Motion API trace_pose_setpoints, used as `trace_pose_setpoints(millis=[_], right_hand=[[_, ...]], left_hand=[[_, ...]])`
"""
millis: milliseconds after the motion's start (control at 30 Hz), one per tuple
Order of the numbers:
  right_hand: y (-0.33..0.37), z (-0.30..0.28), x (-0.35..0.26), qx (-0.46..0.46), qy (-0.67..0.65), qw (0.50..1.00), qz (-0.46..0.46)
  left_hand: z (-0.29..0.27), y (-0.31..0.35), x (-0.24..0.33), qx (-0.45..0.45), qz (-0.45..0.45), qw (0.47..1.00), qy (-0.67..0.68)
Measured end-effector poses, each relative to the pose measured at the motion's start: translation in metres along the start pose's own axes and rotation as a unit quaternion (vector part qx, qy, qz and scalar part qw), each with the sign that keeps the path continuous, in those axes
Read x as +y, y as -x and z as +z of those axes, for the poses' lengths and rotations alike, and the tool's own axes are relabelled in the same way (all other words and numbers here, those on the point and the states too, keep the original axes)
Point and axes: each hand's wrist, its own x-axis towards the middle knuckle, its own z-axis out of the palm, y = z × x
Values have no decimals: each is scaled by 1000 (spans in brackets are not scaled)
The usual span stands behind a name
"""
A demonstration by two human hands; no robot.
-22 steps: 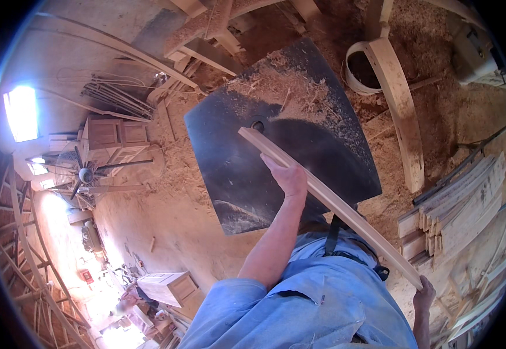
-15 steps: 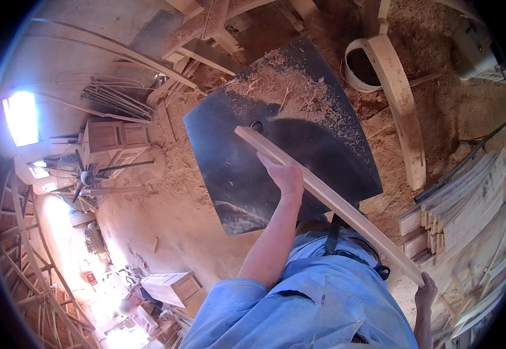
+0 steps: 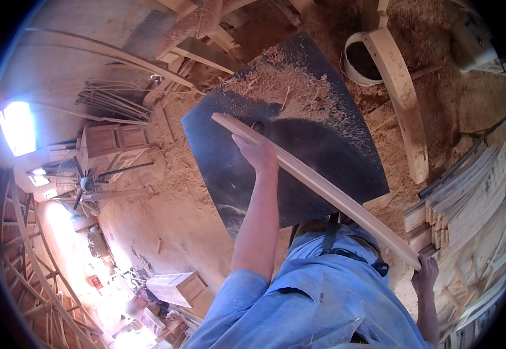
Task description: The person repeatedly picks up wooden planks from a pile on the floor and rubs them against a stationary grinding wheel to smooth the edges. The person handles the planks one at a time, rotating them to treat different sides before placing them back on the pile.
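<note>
A long, pale wooden strip [image 3: 328, 195] with a moulded edge runs slantwise over a dark, flat machine table [image 3: 218, 154]. My left hand [image 3: 257, 152] is closed round it near the far left end, its fingers partly hidden under the wood. At the near right end, beside my body, my right hand [image 3: 425, 274] grips the strip. A small round spindle [image 3: 257, 126] stands up from the table right beside the strip, close to my left hand. Shavings and sawdust [image 3: 290, 87] lie heaped on the table's far side.
Beyond the table's right corner stand a white bucket [image 3: 354, 72] and a curved timber piece [image 3: 401, 99]. Stacked boards [image 3: 462, 192] lie at right. To the left are a wooden cabinet [image 3: 102, 142] and a fan [image 3: 86, 184]; a person [image 3: 133, 307] is at the lower left.
The strip has slid left and forward, so its far end now reaches past the spindle. My left hand moved left with it, and my right hand rose slightly.
</note>
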Motion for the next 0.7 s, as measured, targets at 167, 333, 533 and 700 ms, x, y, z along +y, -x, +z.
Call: trace_pose_setpoints(millis=[167, 333, 533, 700], right_hand=[[-30, 9, -23, 38, -18, 999, -23], [-65, 17, -56, 83, -24, 995, -55], [-97, 26, -90, 122, -12, 990, -66], [-134, 22, -126, 109, 2, 993, -51]], left_hand=[[-1, -50, -7, 6, 19, 1000, -22], [-7, -89, 4, 7, -16, 1000, 12], [-17, -151, -7, 29, 11, 999, -17], [-17, -188, 5, 10, -2, 1000, 26]])
